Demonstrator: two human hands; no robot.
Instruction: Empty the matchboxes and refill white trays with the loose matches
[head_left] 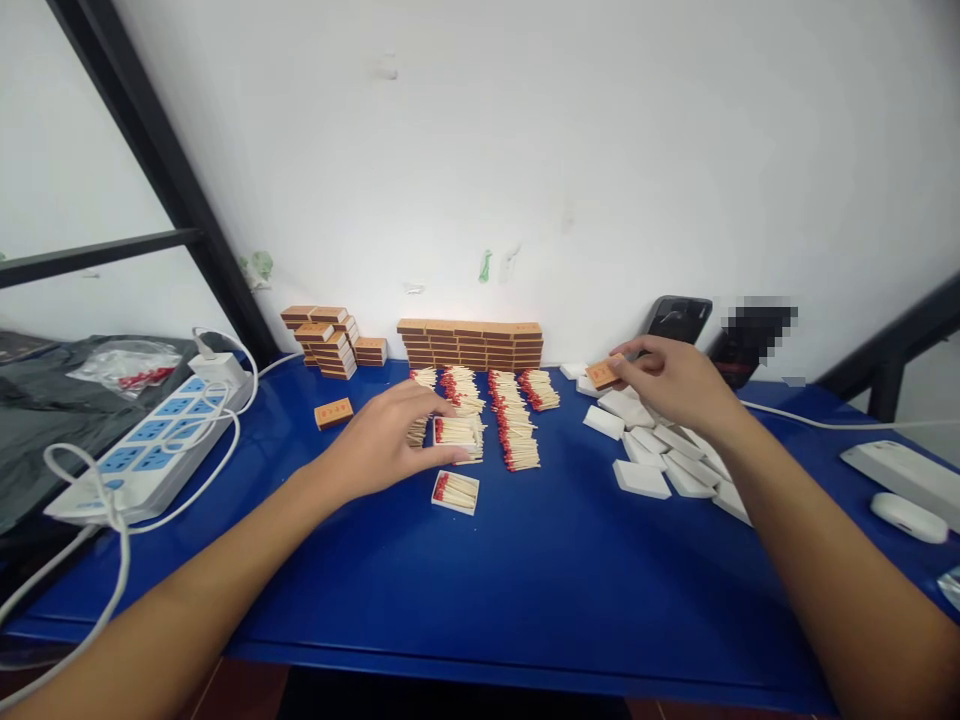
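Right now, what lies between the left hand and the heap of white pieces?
In the head view: past the match-filled tray at the left hand come rows of red-tipped matches, then bare blue table up to the white pieces.

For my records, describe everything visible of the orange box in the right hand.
The orange box is rectangular and looks like thin cardboard, with small reddish print on its broad upper face. The right hand pinches its right end, holding it near the white pieces; whether it touches them is unclear. Its inside cannot be seen.
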